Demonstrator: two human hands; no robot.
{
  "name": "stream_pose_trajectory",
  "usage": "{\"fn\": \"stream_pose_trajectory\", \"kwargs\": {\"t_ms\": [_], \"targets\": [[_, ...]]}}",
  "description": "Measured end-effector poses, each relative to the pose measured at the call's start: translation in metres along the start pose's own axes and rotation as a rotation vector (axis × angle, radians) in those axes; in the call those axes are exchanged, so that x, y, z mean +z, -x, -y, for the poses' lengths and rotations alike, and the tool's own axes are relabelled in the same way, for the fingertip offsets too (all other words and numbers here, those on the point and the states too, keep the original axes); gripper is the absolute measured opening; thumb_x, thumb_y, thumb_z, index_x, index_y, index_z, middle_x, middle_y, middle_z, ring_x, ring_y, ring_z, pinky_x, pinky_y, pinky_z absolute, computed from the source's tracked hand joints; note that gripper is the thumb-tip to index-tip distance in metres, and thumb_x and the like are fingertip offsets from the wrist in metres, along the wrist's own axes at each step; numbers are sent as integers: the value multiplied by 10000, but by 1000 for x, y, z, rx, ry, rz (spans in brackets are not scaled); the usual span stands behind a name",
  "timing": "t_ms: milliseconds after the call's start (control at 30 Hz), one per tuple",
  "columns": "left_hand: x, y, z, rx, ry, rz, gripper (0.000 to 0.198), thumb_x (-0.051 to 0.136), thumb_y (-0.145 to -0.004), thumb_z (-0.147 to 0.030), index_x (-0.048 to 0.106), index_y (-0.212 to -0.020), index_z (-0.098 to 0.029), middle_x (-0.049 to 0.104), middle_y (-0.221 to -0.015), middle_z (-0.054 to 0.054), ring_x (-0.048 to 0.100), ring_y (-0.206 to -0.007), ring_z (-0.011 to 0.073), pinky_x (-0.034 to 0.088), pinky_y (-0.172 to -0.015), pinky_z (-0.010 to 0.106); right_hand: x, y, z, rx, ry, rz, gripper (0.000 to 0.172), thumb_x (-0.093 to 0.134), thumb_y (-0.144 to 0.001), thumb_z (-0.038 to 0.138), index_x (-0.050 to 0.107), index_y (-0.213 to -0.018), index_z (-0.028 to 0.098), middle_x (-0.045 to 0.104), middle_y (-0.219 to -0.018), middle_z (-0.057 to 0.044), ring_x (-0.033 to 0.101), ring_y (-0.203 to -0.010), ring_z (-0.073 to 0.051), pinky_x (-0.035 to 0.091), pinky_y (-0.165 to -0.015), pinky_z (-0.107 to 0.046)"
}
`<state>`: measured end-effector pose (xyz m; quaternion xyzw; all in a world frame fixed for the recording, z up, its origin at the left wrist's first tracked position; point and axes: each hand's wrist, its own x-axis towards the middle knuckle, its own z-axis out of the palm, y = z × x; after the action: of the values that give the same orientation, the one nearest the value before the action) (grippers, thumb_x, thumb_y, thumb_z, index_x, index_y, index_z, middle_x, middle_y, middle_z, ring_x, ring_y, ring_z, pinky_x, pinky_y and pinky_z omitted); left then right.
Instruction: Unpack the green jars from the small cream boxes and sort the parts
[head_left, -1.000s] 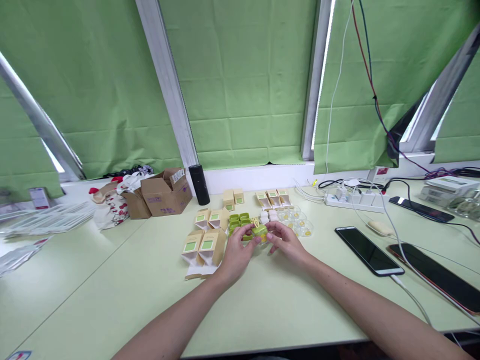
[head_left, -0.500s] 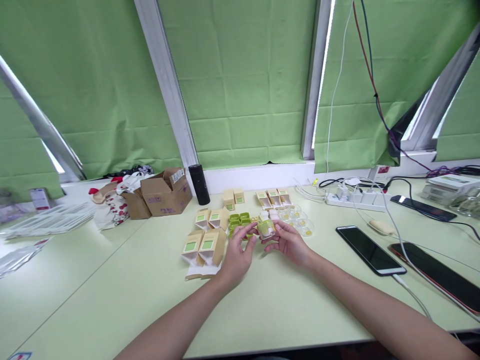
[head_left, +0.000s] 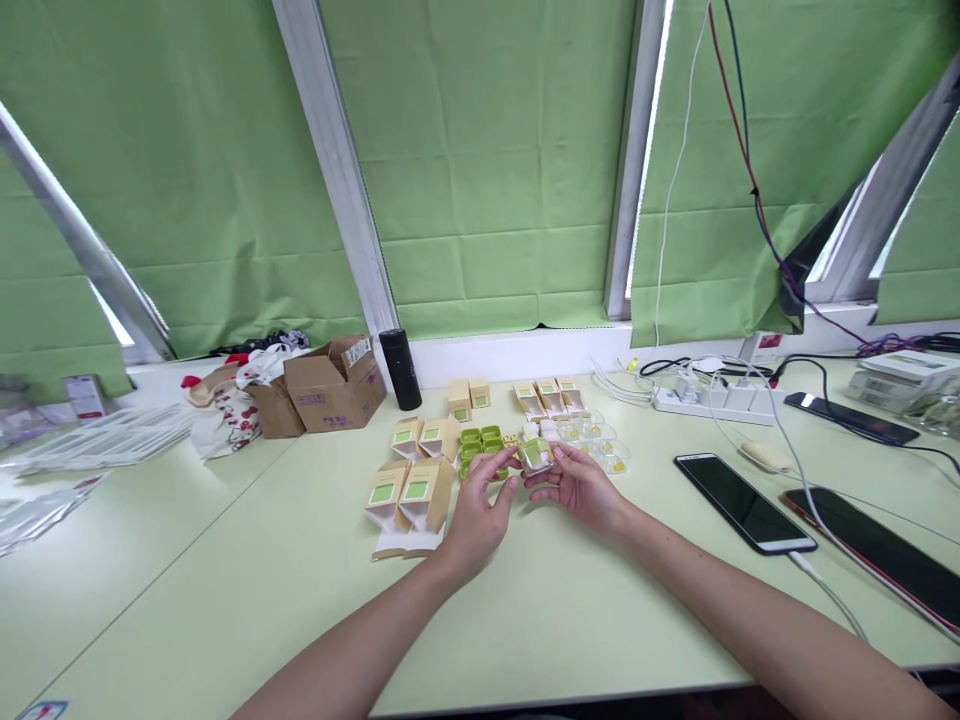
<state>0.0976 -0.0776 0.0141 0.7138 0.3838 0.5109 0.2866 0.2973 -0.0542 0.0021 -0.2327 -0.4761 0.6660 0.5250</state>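
Observation:
A small clear container with green and white contents [head_left: 535, 456] is held above the table between my hands. My right hand [head_left: 576, 484] grips its right side between thumb and fingers. At its left side is my left hand [head_left: 484, 502], index fingertip near or touching the container, thumb apart from the index finger. Green square cups [head_left: 471, 437] sit just behind my left hand. Clear cups with yellow spots [head_left: 613, 456] lie behind my right hand, beside small white pieces [head_left: 549, 430]. Open tan cartons with green labels [head_left: 425, 490] stand to the left.
More tan cartons [head_left: 551, 398] stand farther back. A black cylinder [head_left: 400, 370] and a cardboard box [head_left: 335, 385] are at the back left. Phones [head_left: 742, 503], cables and a power strip [head_left: 712, 400] lie on the right of the table [head_left: 300, 600].
The small container has shifted slightly to the right and tilted a little between my hands. The view has moved slightly; nothing else has visibly changed.

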Motion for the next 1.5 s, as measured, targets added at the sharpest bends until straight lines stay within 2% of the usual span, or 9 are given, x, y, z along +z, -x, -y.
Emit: {"fn": "stream_pose_trajectory", "kwargs": {"t_ms": [300, 400, 533, 667, 900, 1133, 1300, 1500], "targets": [[-2, -1, -1, -15, 8, 2, 442, 604, -990, -461, 658, -1360, -225, 642, -1233, 121, 617, -1168, 256, 482, -1055, 434, 8, 4, 5, -46, 47, -47, 525, 851, -781, 529, 610, -1152, 246, 709, -1063, -67, 737, -896, -246, 645, -772, -452], [-2, -2, -1, -37, 22, -16, 455, 609, -984, -484, 672, -1337, -204, 655, -1245, 134, 624, -1172, 265, 489, -1049, 446, 9, 5, 3, -105, 138, -74, 538, 862, -767, 514, 605, -1163, 256, 653, -1135, -68, 702, -959, -235, 661, -751, -426], [-1, -4, 0, -74, 52, -49, 444, 620, -977, -495, 693, -1301, -200, 673, -1263, 138, 628, -1197, 274, 503, -1039, 445, 12, 4, -3, -202, 243, -89, 545, 862, -769, 478, 577, -1188, 277, 551, -1165, -50, 653, -934, -197, 674, -743, -404], [-1, -6, 2, -105, 47, -57, 432, 634, -971, -469, 676, -1318, -215, 671, -1294, 129, 640, -1172, 259, 510, -1027, 436, 15, 6, -6, -302, 363, -107, 543, 822, -815, 418, 529, -1261, 318, 501, -1191, -42, 604, -1036, -207, 660, -786, -379], [-2, -7, 1, -84, 78, -94, 316, 712, -916, -378, 707, -1194, -227, 715, -1243, 105, 666, -1149, 249, 530, -989, 392, 18, 13, -4, -374, 599, -135, 473, 728, -886, 353, 506, -1302, 324, 520, -1340, -84, 561, -1205, -251, 620, -864, -383], [-3, -7, 2, -93, 107, -105, 307, 738, -892, -371, 712, -1155, -214, 705, -1214, 111, 686, -1050, 231, 553, -954, 396, 20, 17, -1, -432, 726, -98, 391, 616, -959, 306, 500, -1332, 311, 547, -1379, -105, 594, -1179, -264, 609, -855, -409], [-2, -7, 3, -61, 113, -92, 301, 750, -891, -399, 734, -1134, -223, 691, -1181, 99, 675, -1072, 230, 558, -966, 390, 17, 17, -2, -466, 823, -29, 444, 620, -942, 269, 523, -1374, 300, 582, -1370, -117, 611, -1174, -286, 599, -906, -460], [-3, -5, -4, 11, 15, -100, 259, 749, -897, -394, 753, -1113, -252, 690, -1157, 88, 657, -1109, 251, 559, -950, 397, 17, 17, -3, -462, 781, -20, 512, 654, -900, 215, 499, -1380, 302, 594, -1378, -116, 628, -1216, -291, 589, -933, -459]]}}
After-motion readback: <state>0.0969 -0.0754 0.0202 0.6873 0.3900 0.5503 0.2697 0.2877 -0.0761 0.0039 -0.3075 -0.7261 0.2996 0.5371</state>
